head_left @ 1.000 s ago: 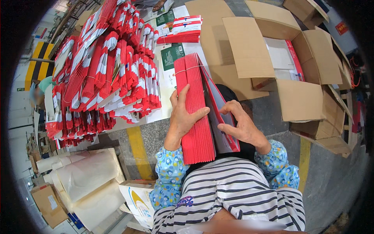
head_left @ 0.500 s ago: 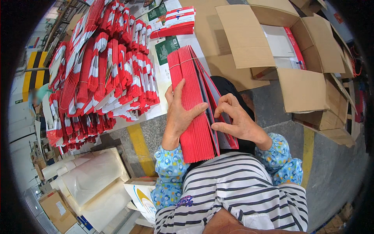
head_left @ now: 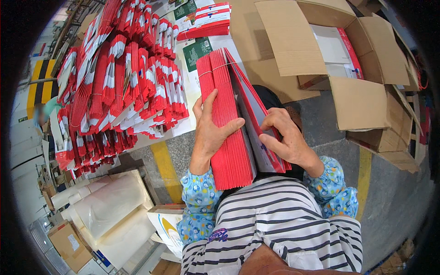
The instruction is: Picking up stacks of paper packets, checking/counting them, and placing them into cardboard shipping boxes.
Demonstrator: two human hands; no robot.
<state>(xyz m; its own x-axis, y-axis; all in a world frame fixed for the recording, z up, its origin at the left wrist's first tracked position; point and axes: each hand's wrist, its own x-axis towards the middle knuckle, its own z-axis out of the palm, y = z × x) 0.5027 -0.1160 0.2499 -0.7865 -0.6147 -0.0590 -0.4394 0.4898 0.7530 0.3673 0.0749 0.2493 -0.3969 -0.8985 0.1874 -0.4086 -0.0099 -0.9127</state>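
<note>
A thick bundle of red folded cardboard pieces lies across my lap, its top end resting toward the table. Near that end a thin band goes round it. My left hand grips the bundle from the left, thumb across the ridged red edges and fingers over the far side. On the right, a few pieces lean away from the rest and show grey-white faces. My right hand has its thumb and bent forefinger at the outer edge of these fanned pieces; the exact contact is partly hidden.
A tall heap of banded red-and-white bundles covers the table at left. A smaller stack lies at the table's far end. At right stands an open cardboard box with white-and-red pieces inside. Plastic-wrapped sheets are at lower left.
My right hand has moved slightly right, and the fanned pieces have swung farther from the bundle, widening the gap. My left hand keeps its grip almost unmoved.
</note>
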